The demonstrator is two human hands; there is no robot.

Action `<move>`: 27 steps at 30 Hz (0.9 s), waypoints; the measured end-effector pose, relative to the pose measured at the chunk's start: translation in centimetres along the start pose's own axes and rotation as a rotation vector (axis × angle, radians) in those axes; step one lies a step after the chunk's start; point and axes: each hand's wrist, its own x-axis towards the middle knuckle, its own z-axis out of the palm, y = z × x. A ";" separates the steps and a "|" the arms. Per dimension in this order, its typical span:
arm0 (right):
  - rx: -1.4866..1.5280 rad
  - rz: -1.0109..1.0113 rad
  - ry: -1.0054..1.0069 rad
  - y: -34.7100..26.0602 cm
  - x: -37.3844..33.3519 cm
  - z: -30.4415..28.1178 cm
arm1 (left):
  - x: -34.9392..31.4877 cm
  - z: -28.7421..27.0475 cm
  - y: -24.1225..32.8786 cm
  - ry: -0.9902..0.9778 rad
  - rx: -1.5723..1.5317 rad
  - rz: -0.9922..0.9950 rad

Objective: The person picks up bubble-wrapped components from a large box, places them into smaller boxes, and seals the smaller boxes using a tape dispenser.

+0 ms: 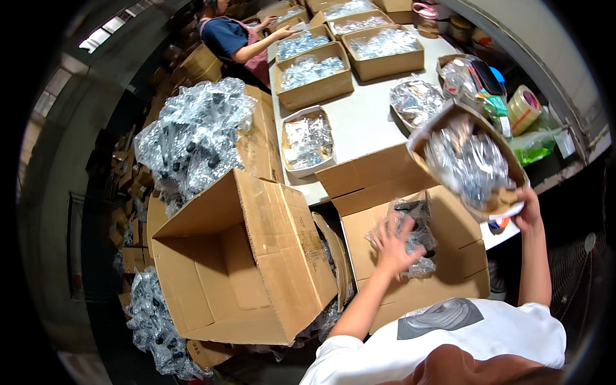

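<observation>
My right hand (529, 210) grips the near right edge of a white-rimmed cardboard tray (420, 138), which is tilted. Clear plastic packets (466, 163) fill the tray. My left hand (395, 245) has its fingers spread and touches a bubble-wrapped bundle (420, 247) of dark parts. The bundle lies on the brown cardboard of an open carton (462, 256) in front of me. The hand covers part of it, so I cannot tell how many pieces it has.
A large open carton (247, 263) lies on its side at left. Bubble-wrapped bundles are heaped in another box (263, 138) behind it. On the white table (366, 122) stand several boxes of packets and a small tray (301, 172). A tape roll (524, 106) sits right. A co-worker (234, 42) stands far left.
</observation>
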 end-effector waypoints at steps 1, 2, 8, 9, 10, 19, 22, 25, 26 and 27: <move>-0.028 0.021 0.021 0.8 -2.7 -1.7 | -1.7 -0.2 2.4 -0.210 0.098 0.086; -0.035 -0.047 0.093 2.4 -4.2 -2.0 | -3.0 0.6 3.0 -0.283 0.149 0.111; -0.698 -0.282 0.519 14.8 -4.9 -4.9 | -4.0 7.7 0.5 0.009 0.298 -0.032; -0.864 -0.424 0.547 17.6 -4.6 -5.7 | -3.8 7.5 0.5 0.050 0.257 -0.067; -0.925 -0.395 0.581 19.4 -4.8 -3.8 | -3.7 7.3 0.7 0.087 0.249 -0.128; -1.552 -0.984 0.009 27.8 -4.5 0.1 | -2.4 7.9 -4.5 0.345 -0.398 -0.158; -1.611 -1.043 -0.023 27.5 -3.7 -1.5 | -2.7 8.1 -5.2 0.315 -0.406 -0.092; -1.527 -0.955 0.139 27.3 -2.6 -5.9 | -2.9 8.9 -4.8 0.314 -0.467 -0.030; -1.546 -1.003 0.221 27.2 -2.2 -5.7 | -2.9 9.2 -4.8 0.323 -0.498 -0.011; -1.567 -1.055 0.306 26.5 -1.5 -5.1 | -2.8 9.5 -4.7 0.333 -0.510 0.009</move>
